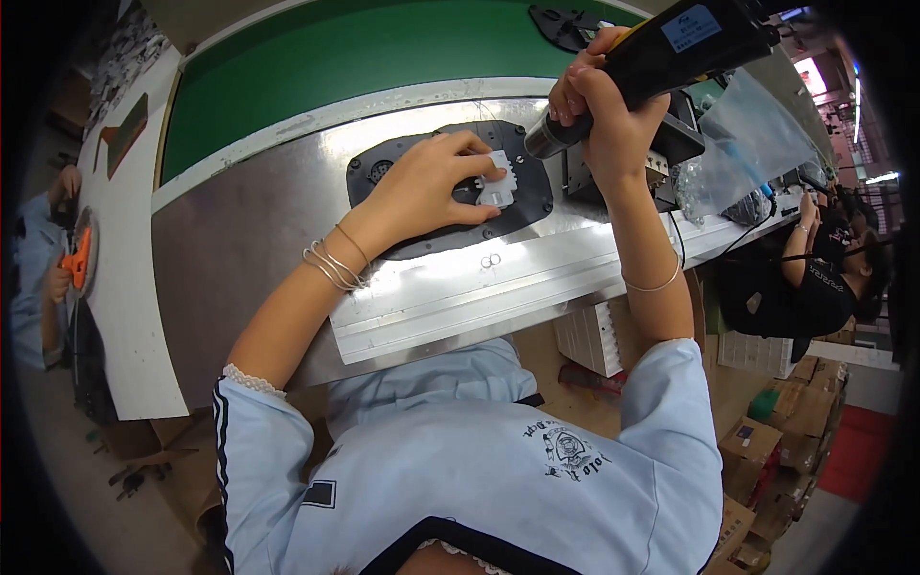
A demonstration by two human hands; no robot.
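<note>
My right hand (618,120) is wrapped round a black electric screwdriver (647,65). Its metal nose (544,139) points down and left, just beside a flat black plastic panel (525,196) with rounded corners. That panel lies on the metal worktop. Over its middle, my left hand (422,187) has a small white plastic part (495,182) between thumb and fingers, pressed against the panel. A round grille shows at the panel's left end. The underside of the white part is hidden, and the screwdriver's bit cannot be made out.
A green belt (383,53) runs behind the worktop (240,249). Another black part (563,27) lies on it. To the right are a black box-like device (676,134) and a clear plastic bag (752,144). Two small rings (491,261) lie near the front. Other people sit at both sides.
</note>
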